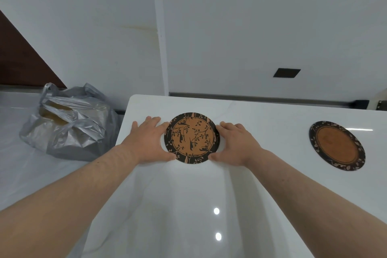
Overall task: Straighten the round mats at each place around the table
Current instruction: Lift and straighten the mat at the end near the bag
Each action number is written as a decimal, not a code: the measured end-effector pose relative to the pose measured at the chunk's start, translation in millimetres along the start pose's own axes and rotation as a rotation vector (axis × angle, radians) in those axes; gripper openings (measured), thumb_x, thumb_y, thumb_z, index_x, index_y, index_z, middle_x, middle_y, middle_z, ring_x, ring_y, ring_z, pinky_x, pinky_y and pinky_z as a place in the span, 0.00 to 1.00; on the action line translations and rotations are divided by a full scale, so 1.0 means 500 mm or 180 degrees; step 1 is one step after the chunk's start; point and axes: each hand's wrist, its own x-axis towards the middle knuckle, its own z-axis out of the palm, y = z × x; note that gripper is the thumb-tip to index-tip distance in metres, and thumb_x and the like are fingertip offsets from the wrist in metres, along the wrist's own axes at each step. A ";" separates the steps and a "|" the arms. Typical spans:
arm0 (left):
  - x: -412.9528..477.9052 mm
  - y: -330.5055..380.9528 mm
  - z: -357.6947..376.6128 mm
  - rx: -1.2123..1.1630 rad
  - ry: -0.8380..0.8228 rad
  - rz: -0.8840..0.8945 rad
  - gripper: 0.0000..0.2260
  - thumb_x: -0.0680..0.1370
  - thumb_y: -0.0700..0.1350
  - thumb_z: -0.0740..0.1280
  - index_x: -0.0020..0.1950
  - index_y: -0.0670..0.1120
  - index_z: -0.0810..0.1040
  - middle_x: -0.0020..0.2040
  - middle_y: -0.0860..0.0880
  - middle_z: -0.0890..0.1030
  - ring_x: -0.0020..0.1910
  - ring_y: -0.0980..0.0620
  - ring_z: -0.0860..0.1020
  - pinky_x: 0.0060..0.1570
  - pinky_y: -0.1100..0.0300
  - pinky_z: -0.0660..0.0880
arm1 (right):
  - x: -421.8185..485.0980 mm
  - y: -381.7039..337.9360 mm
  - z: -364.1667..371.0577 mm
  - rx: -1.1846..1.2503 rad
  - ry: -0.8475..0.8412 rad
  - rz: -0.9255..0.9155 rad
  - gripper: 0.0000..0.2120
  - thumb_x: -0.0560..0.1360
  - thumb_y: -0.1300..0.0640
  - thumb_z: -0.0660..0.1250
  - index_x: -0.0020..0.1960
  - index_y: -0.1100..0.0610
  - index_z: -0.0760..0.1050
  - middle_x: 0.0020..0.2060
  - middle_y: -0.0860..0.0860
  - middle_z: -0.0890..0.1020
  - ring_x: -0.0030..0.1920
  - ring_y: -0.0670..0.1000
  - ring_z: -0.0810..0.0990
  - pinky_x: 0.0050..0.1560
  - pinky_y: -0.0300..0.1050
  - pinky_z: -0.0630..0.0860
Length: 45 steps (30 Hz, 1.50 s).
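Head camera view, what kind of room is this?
Probably a dining area in a home. A glossy white table carries round patterned mats: one mat between both hands, a second mat to its right. A grey plastic bag sits beside the table.

The round mat (191,138) between the hands has an orange-brown centre printed with black branches, leaves and birds, ringed by a black border with pale leaf marks. The second mat (337,145) has a plain orange-brown centre and a black rim carrying pale leaves. The table (178,195) is glossy white. The plastic bag (69,121) is translucent grey, with something tan showing inside.
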 end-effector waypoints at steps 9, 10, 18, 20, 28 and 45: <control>-0.004 0.003 0.005 0.0017 0.0019 -0.0075 0.50 0.59 0.77 0.61 0.76 0.57 0.51 0.78 0.48 0.54 0.77 0.47 0.47 0.73 0.38 0.44 | 0.003 0.003 -0.001 0.0022 -0.0070 -0.0035 0.48 0.60 0.27 0.62 0.74 0.50 0.59 0.72 0.50 0.65 0.68 0.56 0.62 0.68 0.50 0.62; -0.003 0.004 0.005 0.0031 0.0012 -0.0075 0.50 0.60 0.77 0.61 0.77 0.58 0.51 0.78 0.48 0.54 0.77 0.47 0.46 0.73 0.38 0.44 | 0.003 0.005 -0.002 0.0009 -0.0089 -0.0045 0.48 0.61 0.28 0.62 0.74 0.50 0.58 0.72 0.50 0.65 0.68 0.56 0.62 0.68 0.50 0.62; -0.002 0.005 0.007 0.0147 -0.0015 -0.0057 0.51 0.60 0.78 0.58 0.77 0.57 0.46 0.78 0.47 0.52 0.77 0.44 0.46 0.72 0.36 0.45 | 0.002 0.003 -0.001 0.0043 -0.0098 -0.0061 0.49 0.62 0.27 0.62 0.76 0.48 0.53 0.72 0.50 0.65 0.68 0.55 0.61 0.68 0.51 0.63; 0.000 0.008 0.009 0.0152 -0.0033 -0.0072 0.51 0.60 0.78 0.57 0.76 0.58 0.44 0.78 0.47 0.51 0.77 0.43 0.46 0.72 0.36 0.45 | 0.002 0.002 -0.003 0.0047 -0.0106 -0.0032 0.49 0.62 0.27 0.61 0.76 0.46 0.51 0.72 0.49 0.64 0.69 0.55 0.61 0.68 0.52 0.63; 0.012 0.009 0.008 0.0125 -0.0124 -0.0152 0.52 0.58 0.79 0.59 0.76 0.60 0.46 0.78 0.46 0.51 0.77 0.41 0.46 0.71 0.35 0.46 | 0.003 -0.003 -0.002 0.0057 -0.0167 -0.0036 0.48 0.62 0.28 0.61 0.75 0.48 0.52 0.71 0.51 0.64 0.68 0.56 0.60 0.68 0.52 0.63; -0.056 0.016 -0.006 -0.0617 -0.0156 -0.0307 0.36 0.71 0.64 0.66 0.75 0.50 0.62 0.77 0.46 0.58 0.76 0.48 0.55 0.73 0.50 0.54 | -0.060 -0.012 -0.012 0.0359 0.0101 -0.0059 0.21 0.76 0.43 0.62 0.65 0.52 0.72 0.60 0.51 0.77 0.60 0.53 0.74 0.57 0.47 0.71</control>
